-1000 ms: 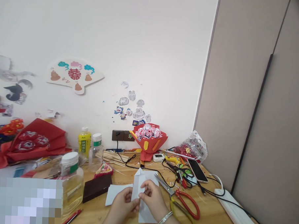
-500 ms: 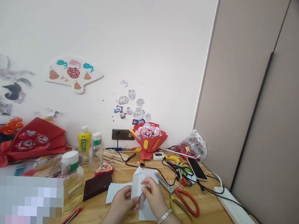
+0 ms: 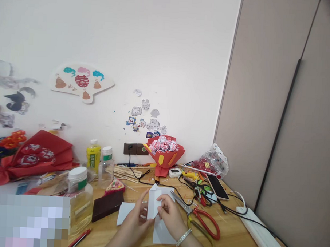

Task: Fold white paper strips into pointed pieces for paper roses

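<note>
A folded strip of white paper (image 3: 154, 203) with a pointed top stands between my hands. My right hand (image 3: 169, 211) pinches its right side between thumb and fingers; a bracelet circles that wrist. My left hand (image 3: 138, 216) touches the paper's lower left edge with the thumb, its fingers raised and apart behind the left side. Beneath lies a white sheet (image 3: 162, 232), partly covered by my hands. Another white paper piece (image 3: 125, 211) is left of them, partly under my left hand. Large scissors (image 3: 190, 209) with red and yellow handles lie to the right, blades spread.
Left stand a clear jar (image 3: 80, 207) and a dark brown box (image 3: 108, 205). Behind are wooden sticks (image 3: 126, 172) and a red-wrapped bouquet (image 3: 163, 156). To the right lie black cables, a phone (image 3: 217, 186), small tools and a white power strip (image 3: 261, 233).
My left hand's fingers have lifted and spread from the paper's lower edge. The folded paper has shifted slightly right. My right hand keeps its pinch.
</note>
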Motion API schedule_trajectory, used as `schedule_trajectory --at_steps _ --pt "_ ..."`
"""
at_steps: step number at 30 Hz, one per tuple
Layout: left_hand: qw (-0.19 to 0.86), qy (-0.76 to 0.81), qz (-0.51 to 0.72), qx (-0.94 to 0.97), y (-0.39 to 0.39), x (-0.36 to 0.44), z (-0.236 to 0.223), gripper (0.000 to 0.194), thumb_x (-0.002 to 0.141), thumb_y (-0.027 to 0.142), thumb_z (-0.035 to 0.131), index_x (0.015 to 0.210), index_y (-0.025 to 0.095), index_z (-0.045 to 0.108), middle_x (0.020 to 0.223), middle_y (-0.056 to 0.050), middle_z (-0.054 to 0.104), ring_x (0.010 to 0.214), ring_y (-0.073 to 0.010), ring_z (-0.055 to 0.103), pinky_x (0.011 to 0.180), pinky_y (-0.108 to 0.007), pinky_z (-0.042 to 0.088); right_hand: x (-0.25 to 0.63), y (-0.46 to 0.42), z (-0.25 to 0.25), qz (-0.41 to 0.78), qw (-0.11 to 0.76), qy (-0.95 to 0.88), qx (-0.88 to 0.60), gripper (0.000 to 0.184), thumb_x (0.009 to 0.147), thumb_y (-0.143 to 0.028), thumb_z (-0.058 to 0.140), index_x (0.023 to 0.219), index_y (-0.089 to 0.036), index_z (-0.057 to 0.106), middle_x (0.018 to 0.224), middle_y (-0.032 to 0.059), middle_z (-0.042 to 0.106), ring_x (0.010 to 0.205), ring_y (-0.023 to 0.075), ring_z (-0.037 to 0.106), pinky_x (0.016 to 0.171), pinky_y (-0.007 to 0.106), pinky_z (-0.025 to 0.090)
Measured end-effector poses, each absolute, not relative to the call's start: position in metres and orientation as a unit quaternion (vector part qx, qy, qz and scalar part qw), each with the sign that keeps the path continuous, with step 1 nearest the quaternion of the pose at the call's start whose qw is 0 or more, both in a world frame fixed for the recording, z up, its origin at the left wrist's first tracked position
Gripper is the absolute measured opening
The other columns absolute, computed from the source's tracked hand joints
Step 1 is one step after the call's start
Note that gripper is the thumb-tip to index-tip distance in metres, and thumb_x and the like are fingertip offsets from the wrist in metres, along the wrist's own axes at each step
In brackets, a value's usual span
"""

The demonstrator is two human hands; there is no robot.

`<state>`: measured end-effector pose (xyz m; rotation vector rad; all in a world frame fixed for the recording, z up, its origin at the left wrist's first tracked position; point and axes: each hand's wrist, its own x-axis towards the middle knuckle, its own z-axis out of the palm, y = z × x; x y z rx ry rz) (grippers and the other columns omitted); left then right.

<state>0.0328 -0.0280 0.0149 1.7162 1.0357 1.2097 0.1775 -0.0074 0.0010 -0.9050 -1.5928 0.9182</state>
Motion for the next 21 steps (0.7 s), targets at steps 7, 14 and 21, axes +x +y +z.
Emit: schedule_trajectory --at_steps 7,14,21 --pt "0.281 0.381 0.413 0.778 -0.033 0.019 0.032 0.018 0.061 0.009 0.05 0.069 0.021 0.062 0.086 -0.005 0.062 0.078 -0.0183 0.054 0.068 -0.023 0.041 0.179 -0.009 0.005 0.381 0.511 -0.673 -0.374 0.015 0.068 -0.015 0.044 0.082 -0.019 0.049 0.06 -0.0046 0.04 0.052 0.0098 0.045 0.05 0.021 0.037" --pt "0.312 0.389 0.424 0.756 -0.023 0.021 0.026 0.013 0.064 0.027 0.059 0.058 0.016 0.061 0.065 -0.004 0.061 0.065 -0.0163 0.054 0.058 -0.022 0.039 0.179 -0.009 0.005 0.371 0.499 -0.691 -0.368 0.019 0.067 -0.011 0.044 0.082 -0.019 0.051 0.062 -0.0039 0.045 0.054 0.0099 0.045 0.051 0.02 0.037" --pt "0.477 0.418 0.484 0.603 -0.022 0.033 0.022 0.027 0.051 0.039 0.066 0.059 0.017 0.053 0.047 0.005 0.053 0.048 -0.0126 0.052 0.049 -0.022 0.039 0.176 -0.011 0.003 0.35 0.506 -0.692 -0.377 0.018 0.068 -0.013 0.044 0.083 -0.02 0.052 0.064 -0.0033 0.045 0.057 0.0106 0.047 0.054 0.021 0.039"
